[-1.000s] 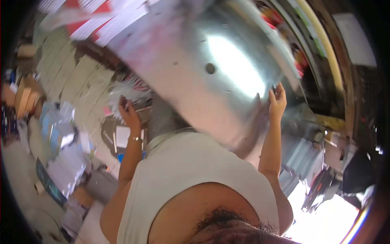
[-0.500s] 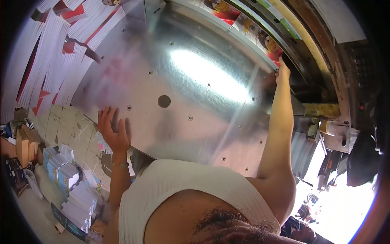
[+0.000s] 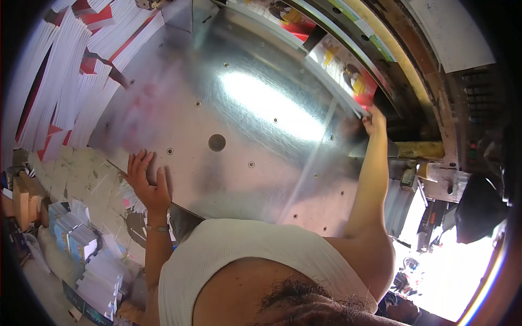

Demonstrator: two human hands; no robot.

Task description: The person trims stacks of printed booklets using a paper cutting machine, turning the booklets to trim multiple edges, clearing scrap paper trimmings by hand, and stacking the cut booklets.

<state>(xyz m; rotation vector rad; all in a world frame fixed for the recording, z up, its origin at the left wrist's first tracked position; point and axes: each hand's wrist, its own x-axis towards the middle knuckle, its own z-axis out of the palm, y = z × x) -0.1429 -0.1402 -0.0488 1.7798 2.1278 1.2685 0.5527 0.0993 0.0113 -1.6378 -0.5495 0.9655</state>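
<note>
My right hand (image 3: 375, 120) is stretched out at the far right, with its fingers closed on the near corner of a stack of printed booklets (image 3: 343, 73). That stack has a red, white and yellow picture cover and lies slanted on the metal table (image 3: 244, 187). A second printed stack (image 3: 285, 19) of the same look lies beyond it, a dark gap between them. At the table's left edge my left hand (image 3: 148, 182) rests with fingers apart, holding nothing.
Tall piles of white booklets (image 3: 57, 76) with red covers stand at the left. Lower left are several blue-and-white book stacks (image 3: 76, 233) and wooden blocks (image 3: 27, 195). A machine beam (image 3: 418, 49) runs along the far right. The tabletop has a round dark hole (image 3: 217, 142).
The nearer printed stack has come toward me and turned in my right hand, opening a gap to the other stack. My left hand stays at the table edge.
</note>
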